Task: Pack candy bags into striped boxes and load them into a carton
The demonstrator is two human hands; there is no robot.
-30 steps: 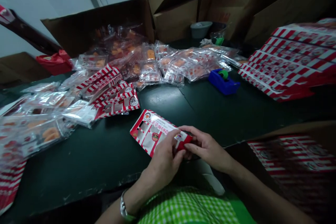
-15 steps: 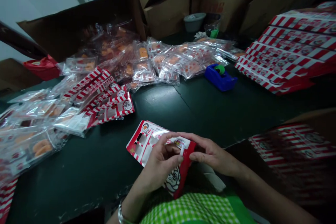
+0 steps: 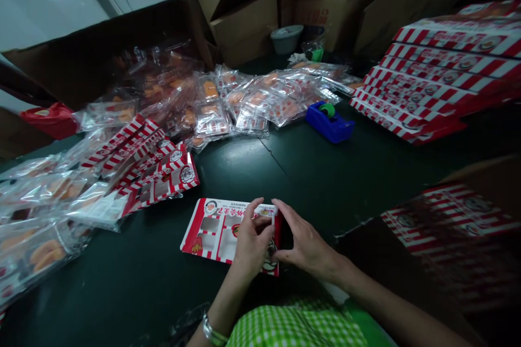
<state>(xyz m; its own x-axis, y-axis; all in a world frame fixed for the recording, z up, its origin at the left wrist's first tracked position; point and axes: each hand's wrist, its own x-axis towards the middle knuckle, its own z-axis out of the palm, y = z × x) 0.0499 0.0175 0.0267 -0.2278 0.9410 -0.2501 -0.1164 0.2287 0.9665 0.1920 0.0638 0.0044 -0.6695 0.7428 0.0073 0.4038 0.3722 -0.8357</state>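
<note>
1. A flat red-and-white carton with window cut-outs lies on the dark table, just in front of the person and close to the near edge
2. The left hand lies over the carton's right half; its grip is pressed together, thumb and forefinger pinching the carton's upper right edge
3. The right hand meets the same end from the other side, its fingers stretched along the carton's right edge and touching it; the thumb is tucked under, so I cannot tell whether this grip pinches or only rests there
4. A metal bracelet sits on the left wrist, above a green checked garment
5. To the left, well apart from the hands, striped cartons are fanned out among clear packets
6. More clear packets spill from an open cardboard box at the back
7. A blue tape dispenser stands beside a tall stack of striped cartons on the right
</note>
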